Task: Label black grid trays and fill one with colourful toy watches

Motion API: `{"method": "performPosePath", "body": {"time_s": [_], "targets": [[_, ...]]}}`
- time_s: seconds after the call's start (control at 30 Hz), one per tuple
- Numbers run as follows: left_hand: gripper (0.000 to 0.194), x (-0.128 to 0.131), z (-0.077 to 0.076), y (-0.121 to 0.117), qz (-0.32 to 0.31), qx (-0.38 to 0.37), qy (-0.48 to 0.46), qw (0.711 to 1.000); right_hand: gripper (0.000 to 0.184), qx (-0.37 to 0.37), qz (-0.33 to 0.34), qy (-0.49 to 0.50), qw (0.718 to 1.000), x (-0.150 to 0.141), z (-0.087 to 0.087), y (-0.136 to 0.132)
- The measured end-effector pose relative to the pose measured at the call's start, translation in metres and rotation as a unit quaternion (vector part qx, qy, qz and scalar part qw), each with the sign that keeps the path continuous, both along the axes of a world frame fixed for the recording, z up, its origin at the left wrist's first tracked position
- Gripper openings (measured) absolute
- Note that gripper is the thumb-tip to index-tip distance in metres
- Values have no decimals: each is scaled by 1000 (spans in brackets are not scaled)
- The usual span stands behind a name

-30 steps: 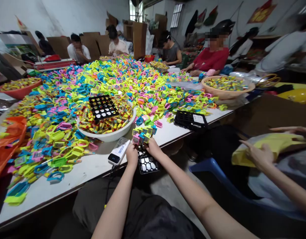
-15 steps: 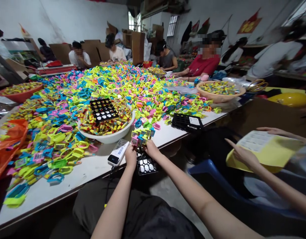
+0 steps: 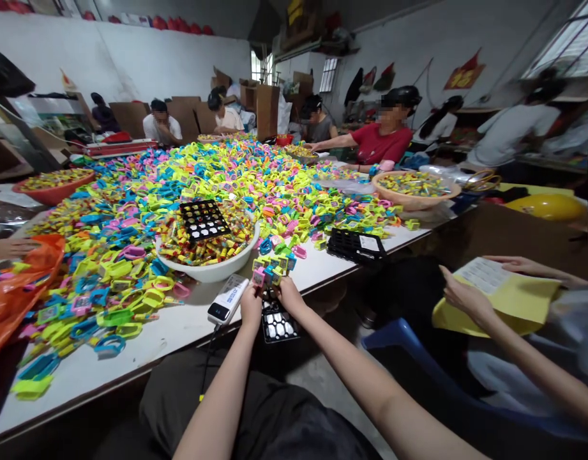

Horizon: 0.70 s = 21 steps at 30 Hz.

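Note:
A black plastic tray point(image 3: 280, 327) with rows of cut-out cells sticks out over the table's front edge, tilted toward me. Several toy watches point(image 3: 273, 267) in yellow, blue and pink stand in its far end. My left hand point(image 3: 252, 306) is closed on the tray's left side, its thumb by a pink watch. My right hand point(image 3: 290, 296) is closed at the right side, fingers curled in against the watches; its fingertips are partly hidden. Left of my hands lies a white power bank point(image 3: 228, 299) with a cable. The tray's near cells hold no watches.
A white bowl point(image 3: 210, 271) of small yellow pieces carries another black tray point(image 3: 204, 220). Toy watches heap across the table. Stacked black trays point(image 3: 355, 245) lie at the right edge. A co-worker's hands hold a yellow sheet point(image 3: 499, 303) beside a blue chair point(image 3: 403, 335).
The view has tilted up slightly. My hands stay at the tray with small finger movements. A person's hand has appeared at the left by the orange bag. The person in red has stretched an arm out.

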<state>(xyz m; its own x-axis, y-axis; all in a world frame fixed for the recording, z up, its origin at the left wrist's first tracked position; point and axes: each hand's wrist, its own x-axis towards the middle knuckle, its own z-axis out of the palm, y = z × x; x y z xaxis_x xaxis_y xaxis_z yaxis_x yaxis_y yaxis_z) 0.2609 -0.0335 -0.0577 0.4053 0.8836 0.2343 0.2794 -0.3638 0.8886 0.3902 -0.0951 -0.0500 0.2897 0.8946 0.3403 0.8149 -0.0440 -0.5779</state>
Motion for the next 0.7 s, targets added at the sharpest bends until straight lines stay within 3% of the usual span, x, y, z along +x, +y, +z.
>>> {"method": "performPosePath", "body": {"time_s": [0.1, 0.23, 0.37, 0.5, 0.7], "targets": [[18, -5, 0, -7, 1, -1, -11, 1000, 22, 3, 5, -5, 1000, -1, 0, -1], [41, -24, -17, -43, 40, -36, -56, 997, 20, 1, 13, -9, 1000, 0, -3, -2], [43, -38, -38, -76, 108, -217, -63, 968, 21, -6, 12, -4, 1000, 0, -8, -1], [29, -35, -42, -81, 46, -377, -63, 923, 22, -16, 18, -3, 1000, 1, -7, 3], [33, -24, -33, -89, -53, -477, -160, 863, 24, -17, -6, -18, 1000, -5, 4, -18]]}}
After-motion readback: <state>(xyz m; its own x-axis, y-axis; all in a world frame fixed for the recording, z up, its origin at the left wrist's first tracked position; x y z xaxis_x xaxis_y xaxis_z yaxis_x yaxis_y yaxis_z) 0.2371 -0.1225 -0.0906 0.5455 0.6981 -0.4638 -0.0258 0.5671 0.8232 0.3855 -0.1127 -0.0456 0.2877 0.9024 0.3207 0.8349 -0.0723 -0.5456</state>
